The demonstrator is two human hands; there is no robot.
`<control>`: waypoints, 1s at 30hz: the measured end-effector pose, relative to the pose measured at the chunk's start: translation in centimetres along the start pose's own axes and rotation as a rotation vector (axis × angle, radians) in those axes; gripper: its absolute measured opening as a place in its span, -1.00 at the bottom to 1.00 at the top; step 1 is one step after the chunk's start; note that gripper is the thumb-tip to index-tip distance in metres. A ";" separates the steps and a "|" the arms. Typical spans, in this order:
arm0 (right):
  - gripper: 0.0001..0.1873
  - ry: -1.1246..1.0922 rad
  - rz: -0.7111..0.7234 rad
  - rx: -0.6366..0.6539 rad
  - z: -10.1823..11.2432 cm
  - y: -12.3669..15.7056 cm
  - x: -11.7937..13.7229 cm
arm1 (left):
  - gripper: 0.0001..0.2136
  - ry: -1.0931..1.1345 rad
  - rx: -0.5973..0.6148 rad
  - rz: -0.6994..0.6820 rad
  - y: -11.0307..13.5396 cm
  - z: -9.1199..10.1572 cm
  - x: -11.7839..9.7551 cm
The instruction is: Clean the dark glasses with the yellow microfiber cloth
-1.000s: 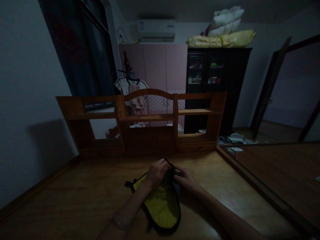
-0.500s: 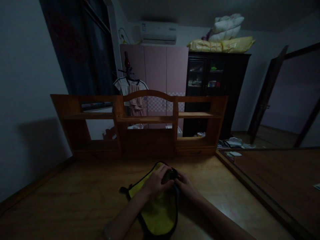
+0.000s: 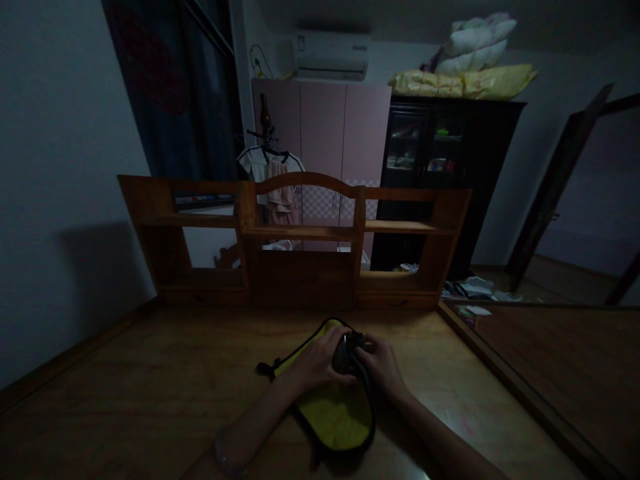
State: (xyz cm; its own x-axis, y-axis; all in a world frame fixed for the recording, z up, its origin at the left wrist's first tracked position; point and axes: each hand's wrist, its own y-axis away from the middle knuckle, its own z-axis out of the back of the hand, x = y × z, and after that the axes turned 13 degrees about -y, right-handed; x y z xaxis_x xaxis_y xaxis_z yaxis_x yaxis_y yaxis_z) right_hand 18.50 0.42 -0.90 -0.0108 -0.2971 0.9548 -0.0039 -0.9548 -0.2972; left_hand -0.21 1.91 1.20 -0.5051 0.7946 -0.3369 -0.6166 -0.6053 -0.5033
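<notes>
A yellow cloth (image 3: pixel 337 420) with a black border lies on the wooden surface, a dark loop at its left corner. Above its upper right part is a small, dark, shiny rounded object (image 3: pixel 343 355), too dim to name. My left hand (image 3: pixel 320 360) curls round it from the left, thumb below and fingers over the top. From the right, my right hand (image 3: pixel 383 360) pinches at the object's right end, close to the cloth's dark edge. Whether its fingers grip the object or the edge, I cannot tell. A clear bracelet (image 3: pixel 225 457) circles my left wrist.
A wooden shelf unit (image 3: pixel 300 300) spans the far side of the wooden surface (image 3: pixel 175 387). A raised wooden rim (image 3: pixel 505 380) runs along the right. Behind stand a pink wardrobe (image 3: pixel 323 133), a dark cabinet (image 3: pixel 480 167) and hanging clothes (image 3: pixel 283 193).
The view has shifted, so the scene sits further right. My right fingers have moved slightly on the dark object's right end, and more of the object shows between my hands.
</notes>
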 end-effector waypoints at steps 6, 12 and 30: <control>-0.70 -0.022 0.033 0.079 0.4 -0.5 -1.4 | -0.22 -0.040 0.004 -0.010 0.0 0.1 -0.1; -0.52 0.006 0.031 0.109 0.6 -0.8 -1.9 | -0.18 -0.091 0.036 0.014 0.1 0.3 -0.2; -0.46 0.020 0.059 0.157 0.5 -0.6 -1.9 | -0.24 -0.132 0.055 -0.005 -0.1 0.4 -0.8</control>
State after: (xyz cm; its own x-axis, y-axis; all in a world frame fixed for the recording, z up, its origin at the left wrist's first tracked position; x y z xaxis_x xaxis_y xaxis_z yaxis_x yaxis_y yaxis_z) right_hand 19.04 1.57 -2.54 -0.0260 -0.3542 0.9348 0.1536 -0.9254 -0.3463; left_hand -0.04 1.30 1.84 -0.5748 0.7866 -0.2255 -0.6493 -0.6061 -0.4594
